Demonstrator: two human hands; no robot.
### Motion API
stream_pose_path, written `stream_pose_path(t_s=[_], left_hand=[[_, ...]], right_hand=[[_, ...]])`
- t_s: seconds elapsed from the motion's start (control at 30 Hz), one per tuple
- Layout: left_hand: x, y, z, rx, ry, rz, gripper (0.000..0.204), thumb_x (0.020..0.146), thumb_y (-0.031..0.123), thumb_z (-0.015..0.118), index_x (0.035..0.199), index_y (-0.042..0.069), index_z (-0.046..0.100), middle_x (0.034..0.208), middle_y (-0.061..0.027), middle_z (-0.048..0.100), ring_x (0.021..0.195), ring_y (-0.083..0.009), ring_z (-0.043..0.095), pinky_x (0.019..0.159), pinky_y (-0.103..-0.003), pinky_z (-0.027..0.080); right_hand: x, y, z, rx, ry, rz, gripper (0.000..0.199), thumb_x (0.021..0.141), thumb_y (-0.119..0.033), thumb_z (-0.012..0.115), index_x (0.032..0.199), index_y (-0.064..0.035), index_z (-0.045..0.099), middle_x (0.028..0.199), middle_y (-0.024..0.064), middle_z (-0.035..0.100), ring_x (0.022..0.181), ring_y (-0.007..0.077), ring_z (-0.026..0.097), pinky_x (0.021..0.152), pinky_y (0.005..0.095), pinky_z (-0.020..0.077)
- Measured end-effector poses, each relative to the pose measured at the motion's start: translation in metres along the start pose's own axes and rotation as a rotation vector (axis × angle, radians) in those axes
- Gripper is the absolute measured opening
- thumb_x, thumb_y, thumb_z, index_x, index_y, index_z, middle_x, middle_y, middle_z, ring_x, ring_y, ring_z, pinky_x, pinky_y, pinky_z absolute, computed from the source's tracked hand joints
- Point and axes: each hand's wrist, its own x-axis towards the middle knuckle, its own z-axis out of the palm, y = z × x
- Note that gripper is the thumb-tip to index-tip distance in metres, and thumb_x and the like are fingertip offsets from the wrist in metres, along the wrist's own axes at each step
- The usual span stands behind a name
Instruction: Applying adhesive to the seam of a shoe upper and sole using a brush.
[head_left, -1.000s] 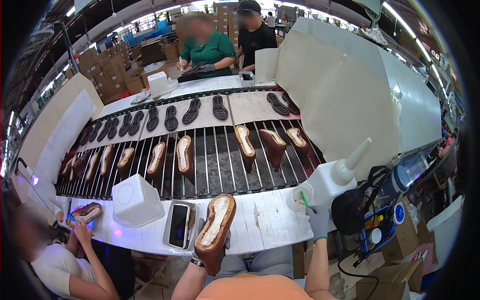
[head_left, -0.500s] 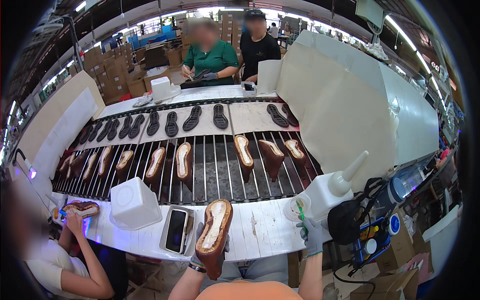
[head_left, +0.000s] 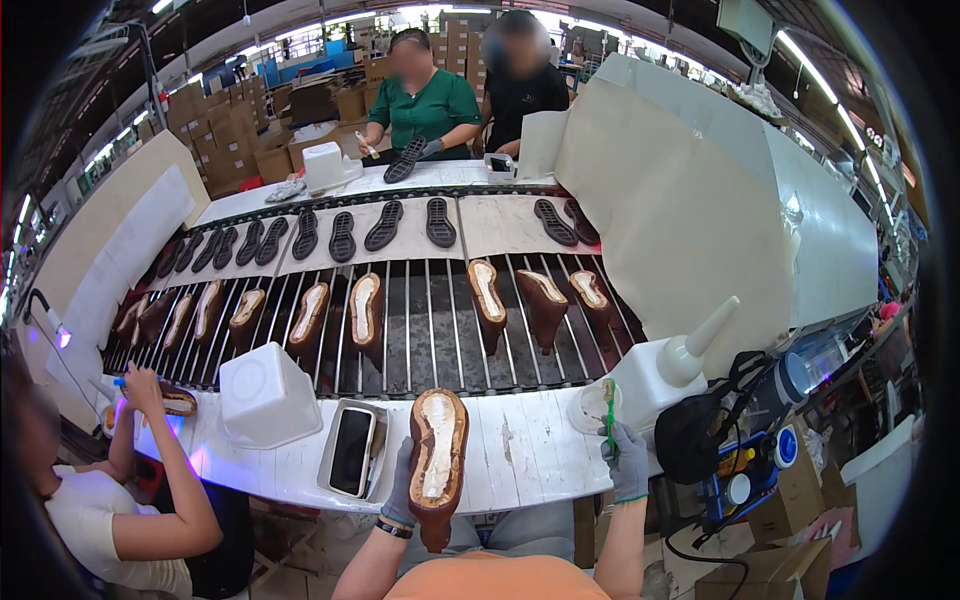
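Brown shoe (head_left: 437, 462), sole side up with a pale, whitish bottom, sits in our left hand (head_left: 402, 488), held over the near edge of the white bench (head_left: 520, 450); the gloved fingers are wrapped around its left side. Our right hand (head_left: 628, 468), also gloved, is closed around a green-handled brush (head_left: 609, 412) held upright, its bristles beside a small round cup (head_left: 588, 408). Just behind that cup stands a white squeeze bottle (head_left: 668, 368) with a slanted nozzle. Left of the shoe lies a phone in a shallow tray (head_left: 352, 450), and further left a white plastic tub (head_left: 265, 393) turned upside down. Beyond the bench runs a conveyor of metal bars (head_left: 420, 330) carrying more brown shoes bottom up, and behind it a belt with black outsoles (head_left: 385, 225). At our left a seated person's hand (head_left: 140, 390) works on another shoe under violet light. Two people stand at the far side. A large beige hooded machine (head_left: 700, 200) fills the right.
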Motion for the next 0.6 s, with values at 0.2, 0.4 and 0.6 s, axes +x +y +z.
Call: stream_pose_path(t_s=[0.2, 0.4, 0.6], left_hand=[[0.002, 0.001, 0.000, -0.041, -0.050, -0.015, 0.068, 0.090, 0.056, 0.053, 0.137, 0.007, 0.044, 0.127, -0.0152, 0.059, 0.107, -0.0306, 0.062, 0.093, -0.044, 0.051], [-0.006, -0.008, 0.025, -0.286, -0.018, -0.070, 0.077, 0.086, 0.064, 0.052, 0.137, 0.007, 0.045, 0.122, -0.0183, 0.060, 0.102, -0.0353, 0.064, 0.084, -0.051, 0.054], [0.001, -0.004, 0.026, -0.096, -0.122, -0.040, 0.076, 0.086, 0.063, 0.053, 0.136, 0.006, 0.045, 0.122, -0.0185, 0.060, 0.102, -0.0346, 0.064, 0.084, -0.050, 0.054]], right_hand=[[-0.001, 0.004, -0.006, -0.029, -0.009, 0.026, 0.027, 0.096, -0.021, 0.058, 0.112, -0.0004, 0.065, 0.085, 0.0053, 0.066, 0.054, 0.0051, 0.051, 0.047, 0.0183, 0.0383], [-0.005, 0.006, -0.009, -0.031, -0.002, 0.034, 0.027, 0.095, -0.021, 0.058, 0.112, -0.0009, 0.065, 0.084, 0.0052, 0.066, 0.054, 0.0050, 0.051, 0.047, 0.0182, 0.0383], [0.003, 0.010, -0.006, -0.051, 0.036, 0.073, 0.027, 0.095, -0.021, 0.059, 0.112, -0.0002, 0.065, 0.083, 0.0047, 0.065, 0.053, 0.0044, 0.050, 0.046, 0.0177, 0.0367]])
